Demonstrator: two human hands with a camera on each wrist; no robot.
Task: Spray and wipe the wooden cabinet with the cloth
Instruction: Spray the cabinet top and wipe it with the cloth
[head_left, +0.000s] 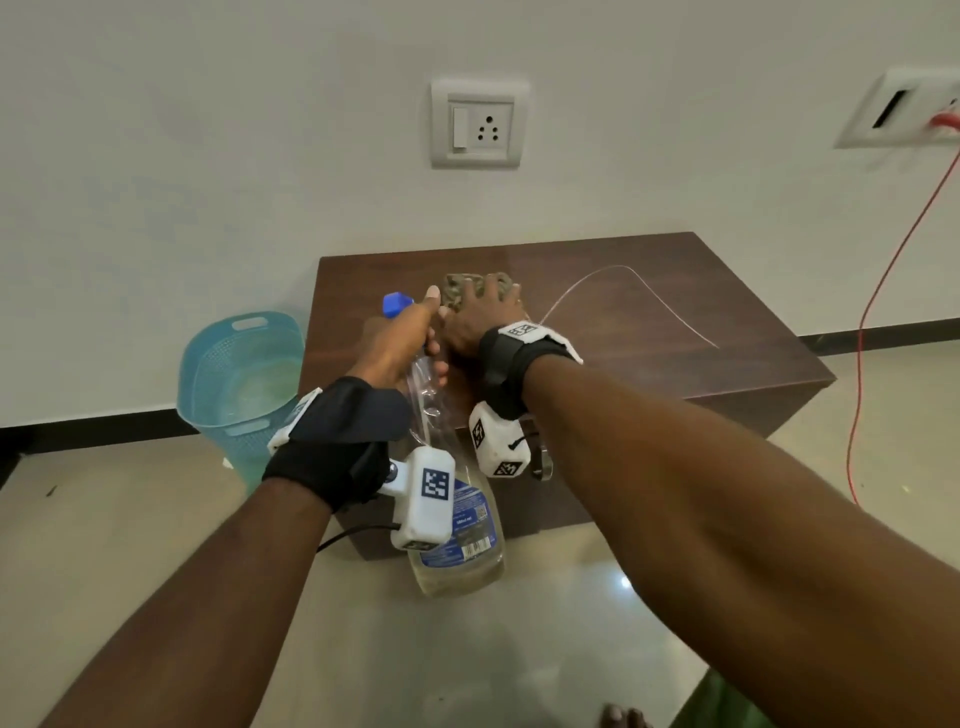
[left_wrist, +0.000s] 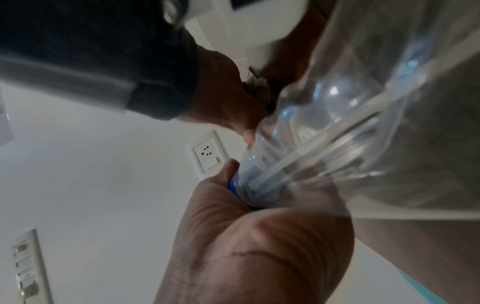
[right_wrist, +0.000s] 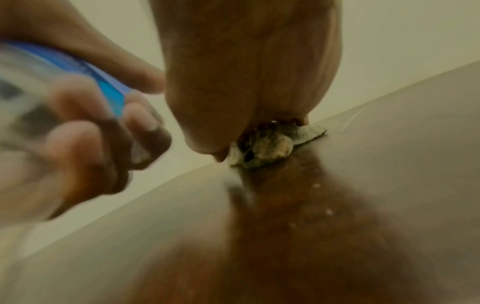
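The dark wooden cabinet (head_left: 649, 332) stands against the wall. A crumpled olive-grey cloth (head_left: 457, 291) lies on its top near the back. My right hand (head_left: 485, 306) sits on the cloth, fingers bent over it; from the right wrist the cloth (right_wrist: 270, 148) bunches out under the palm (right_wrist: 246, 82). My left hand (head_left: 415, 343) grips the neck of a clear spray bottle (head_left: 460, 545), which hangs tilted off the cabinet's front left, its blue nozzle (head_left: 397, 302) beside the cloth. The left wrist view shows the bottle (left_wrist: 363, 123) close up. Small droplets speckle the cabinet top (right_wrist: 363, 205).
A light-blue plastic basket (head_left: 239, 374) stands on the floor left of the cabinet. A thin clear line (head_left: 649, 291) lies across the cabinet top. A red cable (head_left: 883, 291) hangs from a wall plate at the right. A wall socket (head_left: 478, 124) is above the cabinet.
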